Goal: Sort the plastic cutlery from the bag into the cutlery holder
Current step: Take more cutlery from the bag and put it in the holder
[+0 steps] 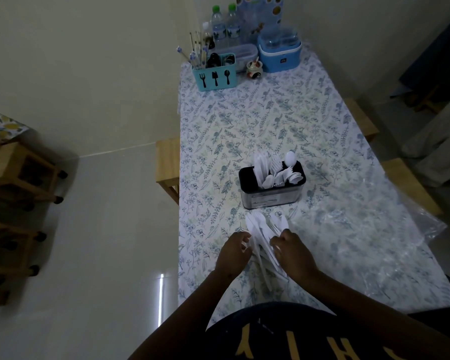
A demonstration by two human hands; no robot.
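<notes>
A black cutlery holder (270, 197) stands mid-table with several white plastic spoons, forks and knives (276, 170) upright in it. In front of it lies a fanned pile of white plastic cutlery (261, 229) on the floral tablecloth. My left hand (233, 253) rests on the pile's left side, fingers curled onto pieces. On the pile's right side, my right hand (292, 252) pinches some of the cutlery. A clear plastic bag (374, 229) lies spread flat to the right of the pile.
At the table's far end stand a teal utensil caddy (216, 76), water bottles (225, 27), a blue container (279, 54) and a small jar (254, 70). Wooden stools (168, 165) sit beside the table (322, 120), with wooden shelving (13, 178) on the left.
</notes>
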